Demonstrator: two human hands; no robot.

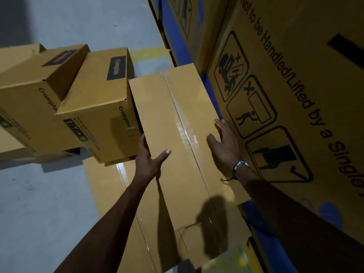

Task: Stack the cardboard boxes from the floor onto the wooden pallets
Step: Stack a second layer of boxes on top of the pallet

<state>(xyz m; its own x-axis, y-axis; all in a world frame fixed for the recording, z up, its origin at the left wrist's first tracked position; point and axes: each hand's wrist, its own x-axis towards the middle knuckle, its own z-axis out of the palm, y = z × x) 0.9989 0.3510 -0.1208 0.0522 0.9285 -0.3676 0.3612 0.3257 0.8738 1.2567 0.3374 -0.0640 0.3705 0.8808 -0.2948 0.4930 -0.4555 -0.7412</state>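
a long taped cardboard box (173,123) is seen at centre, lying on top of another flat box (110,194) of the same kind. the left hand (149,160) is clamped on its left edge, thumb laid over the top face and fingers tucked down the side. the right hand (224,142) is spread and relaxed over the right edge of the box, grasping nothing; whether it touches the cardboard cannot be told. to the left, two crompton boxes (98,103) are stacked close against the long box, with grey floor (39,203) beyond and below them. at right, a large printed carton (295,95) stands against blue pallet edging (175,42). no wooden pallet is identified with certainty. it is judged that the task is in mid course: several boxes appear already stacked, the box in hand is being seated or squared, and how many boxes remain on the floor is not shown.
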